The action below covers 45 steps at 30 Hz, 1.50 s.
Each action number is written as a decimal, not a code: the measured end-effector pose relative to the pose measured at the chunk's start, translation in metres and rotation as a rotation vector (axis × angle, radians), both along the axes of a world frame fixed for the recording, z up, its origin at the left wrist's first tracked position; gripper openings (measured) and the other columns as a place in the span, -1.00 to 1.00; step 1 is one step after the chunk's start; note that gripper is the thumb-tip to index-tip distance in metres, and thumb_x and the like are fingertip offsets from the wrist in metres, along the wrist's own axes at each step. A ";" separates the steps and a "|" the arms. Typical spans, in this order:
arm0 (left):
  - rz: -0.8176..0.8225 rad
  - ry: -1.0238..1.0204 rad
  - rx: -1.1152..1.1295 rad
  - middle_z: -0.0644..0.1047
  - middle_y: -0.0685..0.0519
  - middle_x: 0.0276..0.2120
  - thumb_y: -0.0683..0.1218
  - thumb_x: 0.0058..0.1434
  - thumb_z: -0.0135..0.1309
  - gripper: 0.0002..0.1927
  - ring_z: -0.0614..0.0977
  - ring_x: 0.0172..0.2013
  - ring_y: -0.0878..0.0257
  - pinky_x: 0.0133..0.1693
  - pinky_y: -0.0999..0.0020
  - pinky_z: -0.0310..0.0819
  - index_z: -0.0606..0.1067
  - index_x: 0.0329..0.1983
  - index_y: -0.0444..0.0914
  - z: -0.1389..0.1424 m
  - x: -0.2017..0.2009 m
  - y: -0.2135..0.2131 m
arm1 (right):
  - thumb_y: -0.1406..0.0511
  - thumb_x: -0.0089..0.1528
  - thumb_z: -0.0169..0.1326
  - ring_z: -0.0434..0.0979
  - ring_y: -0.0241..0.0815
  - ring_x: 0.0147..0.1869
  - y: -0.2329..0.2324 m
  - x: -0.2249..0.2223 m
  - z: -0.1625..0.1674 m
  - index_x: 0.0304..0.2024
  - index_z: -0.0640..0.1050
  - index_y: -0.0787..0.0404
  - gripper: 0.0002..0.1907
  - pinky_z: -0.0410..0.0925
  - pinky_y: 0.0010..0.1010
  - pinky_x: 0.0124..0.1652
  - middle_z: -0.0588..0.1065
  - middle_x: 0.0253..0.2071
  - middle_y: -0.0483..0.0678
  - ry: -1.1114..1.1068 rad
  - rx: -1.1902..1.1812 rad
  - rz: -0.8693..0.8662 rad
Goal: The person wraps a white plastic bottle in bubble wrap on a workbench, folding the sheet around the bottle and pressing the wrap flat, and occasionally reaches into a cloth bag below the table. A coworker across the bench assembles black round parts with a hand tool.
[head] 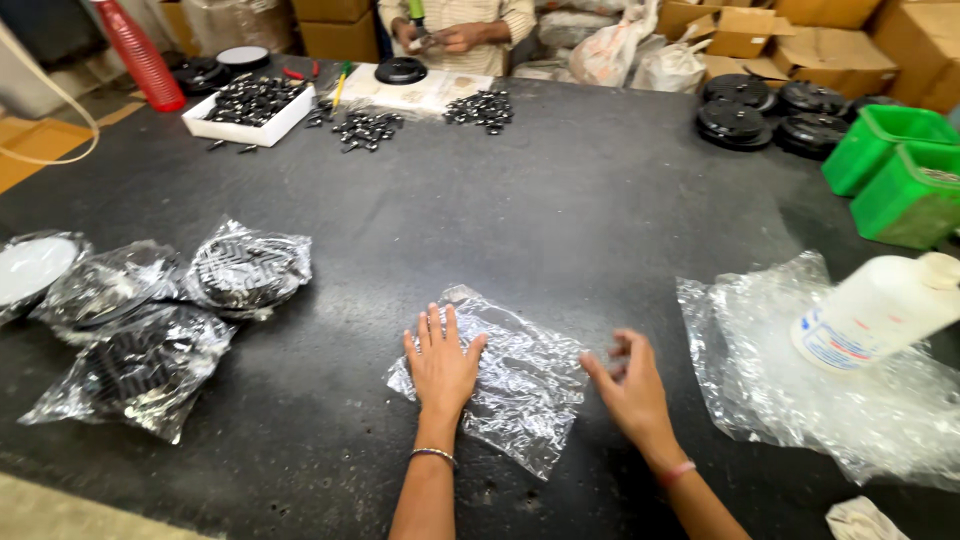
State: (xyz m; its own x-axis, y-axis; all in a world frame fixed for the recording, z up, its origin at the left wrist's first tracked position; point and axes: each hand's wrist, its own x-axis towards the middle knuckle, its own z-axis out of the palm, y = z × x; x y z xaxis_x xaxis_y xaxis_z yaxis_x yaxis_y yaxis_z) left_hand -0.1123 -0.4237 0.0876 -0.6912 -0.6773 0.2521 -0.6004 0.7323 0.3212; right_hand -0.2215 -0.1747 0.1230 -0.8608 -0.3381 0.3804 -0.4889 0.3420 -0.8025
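My left hand lies flat, fingers spread, on the left part of a clear plastic bag spread on the black table. At the bag's right edge is my right hand, fingers loosely curled and slightly blurred, touching or just over the plastic. Neither hand grips anything. To the left lie three bagged round black parts and one bagged white disc.
A stack of clear bags with a white bottle on it lies at the right. Green bins and round black parts stand at the back right. A white tray of small black pieces and another person's hands are across the table.
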 end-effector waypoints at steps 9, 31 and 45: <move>-0.035 0.144 -0.089 0.12 -0.13 0.47 0.34 0.30 -0.10 -0.19 0.07 0.45 -0.01 0.36 -0.14 -0.24 0.20 0.47 -0.21 0.016 0.006 0.013 | 0.10 0.09 0.36 0.61 -0.26 -0.29 -0.019 -0.044 -0.001 -0.25 0.66 0.30 -0.60 0.42 -0.39 -0.24 0.62 -0.42 -0.10 -0.213 0.219 0.256; -0.525 0.578 1.322 0.40 -0.10 0.18 -0.34 -0.05 0.15 -0.14 0.57 -0.41 0.27 -0.46 0.38 0.48 0.25 0.41 -0.31 0.065 -0.175 0.260 | 0.10 0.14 0.37 0.45 0.04 0.11 0.256 -0.129 0.093 0.22 0.34 0.32 -0.24 0.40 -0.18 0.03 0.37 0.11 0.18 0.414 -0.030 -0.577; -0.550 0.415 1.083 0.32 -0.10 0.27 -0.32 -0.10 0.13 -0.10 0.64 -0.40 0.17 -0.47 0.33 0.54 0.21 0.41 -0.37 0.079 -0.208 0.304 | 0.12 -0.11 0.50 0.49 0.22 0.14 0.267 -0.192 0.156 0.25 0.26 0.19 0.00 0.40 -0.04 0.08 0.38 0.14 0.19 0.305 0.127 -0.642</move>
